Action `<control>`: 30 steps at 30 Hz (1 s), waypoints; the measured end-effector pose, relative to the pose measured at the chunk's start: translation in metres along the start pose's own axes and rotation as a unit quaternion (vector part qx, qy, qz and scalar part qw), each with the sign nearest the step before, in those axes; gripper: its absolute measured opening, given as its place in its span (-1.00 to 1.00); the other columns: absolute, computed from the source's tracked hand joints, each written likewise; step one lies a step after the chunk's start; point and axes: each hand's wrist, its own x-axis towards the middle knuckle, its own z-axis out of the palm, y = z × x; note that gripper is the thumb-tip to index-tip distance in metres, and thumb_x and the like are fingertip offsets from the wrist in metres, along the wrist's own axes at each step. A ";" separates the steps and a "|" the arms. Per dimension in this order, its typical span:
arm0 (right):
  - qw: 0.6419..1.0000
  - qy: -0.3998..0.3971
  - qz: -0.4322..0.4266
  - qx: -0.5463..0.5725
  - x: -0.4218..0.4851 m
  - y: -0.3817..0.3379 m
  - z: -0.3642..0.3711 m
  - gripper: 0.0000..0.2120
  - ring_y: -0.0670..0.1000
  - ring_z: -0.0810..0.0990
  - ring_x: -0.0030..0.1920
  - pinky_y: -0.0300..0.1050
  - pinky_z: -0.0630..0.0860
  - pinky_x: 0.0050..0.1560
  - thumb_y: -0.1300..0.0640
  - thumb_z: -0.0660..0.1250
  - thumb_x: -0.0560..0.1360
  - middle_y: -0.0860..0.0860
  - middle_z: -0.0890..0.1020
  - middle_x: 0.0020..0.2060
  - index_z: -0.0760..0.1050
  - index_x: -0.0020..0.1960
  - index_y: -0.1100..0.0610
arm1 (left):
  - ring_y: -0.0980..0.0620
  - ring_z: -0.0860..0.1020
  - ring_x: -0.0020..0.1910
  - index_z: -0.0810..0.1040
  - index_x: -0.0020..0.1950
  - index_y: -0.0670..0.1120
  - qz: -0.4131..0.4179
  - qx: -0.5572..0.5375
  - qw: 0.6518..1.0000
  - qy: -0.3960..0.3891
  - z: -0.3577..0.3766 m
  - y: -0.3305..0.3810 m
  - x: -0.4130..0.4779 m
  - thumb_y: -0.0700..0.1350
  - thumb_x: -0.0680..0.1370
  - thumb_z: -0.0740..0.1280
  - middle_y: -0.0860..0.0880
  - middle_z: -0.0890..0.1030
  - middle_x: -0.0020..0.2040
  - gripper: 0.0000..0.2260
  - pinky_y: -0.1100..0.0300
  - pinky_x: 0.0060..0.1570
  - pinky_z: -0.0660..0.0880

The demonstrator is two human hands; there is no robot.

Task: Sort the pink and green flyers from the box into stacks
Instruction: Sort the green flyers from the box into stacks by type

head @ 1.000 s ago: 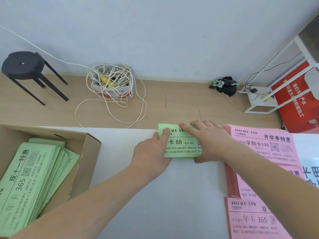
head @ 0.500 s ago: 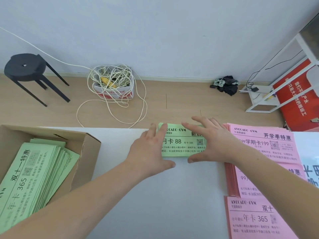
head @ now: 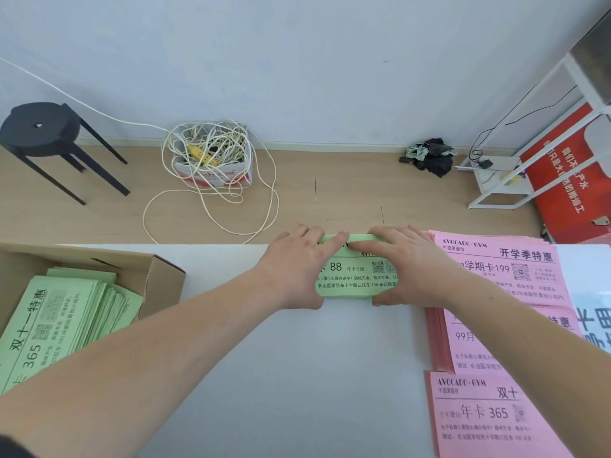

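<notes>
A small green flyer stack lies at the far edge of the white table. My left hand rests on its left end and my right hand on its right end. Fingers lie fairly straight over the top toward the far edge, and both thumbs press the near edge. The cardboard box at the left holds many more green flyers. Three pink flyer stacks sit at the right: a far one, a middle one and a near one.
A sheet with blue print lies at the right table edge. On the floor beyond are a black stool, a box of tangled white cable, a dark cloth heap, a white rack and a red banner.
Half a second ago both hands were lifted and spread beside the green stack. They have since closed in on its two ends, fingertips nearly meeting at the far edge.
</notes>
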 end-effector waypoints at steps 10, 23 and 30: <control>0.999 0.031 0.009 -0.003 -0.007 -0.018 -0.001 0.03 0.05 -0.14 0.65 0.19 -0.17 0.62 -0.47 0.46 0.27 -0.04 -0.09 0.66 0.04 0.60 -0.34 | 0.12 -0.03 0.64 -0.14 0.66 0.17 -0.126 -0.301 0.944 0.053 0.012 -0.005 -0.056 0.19 0.35 0.58 0.10 -0.08 0.68 0.12 0.15 0.59 0.05; 0.996 0.006 0.040 0.083 -0.009 -0.063 0.004 -0.16 0.01 -0.06 0.64 0.11 -0.03 0.62 -0.42 0.45 0.36 -0.09 0.02 0.65 0.20 0.55 -0.36 | 0.10 0.35 0.48 -0.04 0.67 0.09 -0.190 -0.461 0.867 0.001 0.022 0.021 -0.092 -0.03 0.57 0.38 0.19 0.31 0.49 -0.20 0.15 0.43 0.33; 0.979 0.090 0.009 0.184 -0.011 -0.125 -0.018 -0.67 -0.12 0.41 0.43 -0.07 0.40 0.37 -0.17 0.38 0.57 -0.21 0.44 0.45 0.56 0.32 -0.21 | 0.33 0.57 0.09 0.32 0.50 0.24 -0.225 -0.554 0.791 0.129 -0.015 0.019 -0.184 -0.03 0.61 0.37 0.24 0.49 0.33 -0.51 0.38 -0.01 0.55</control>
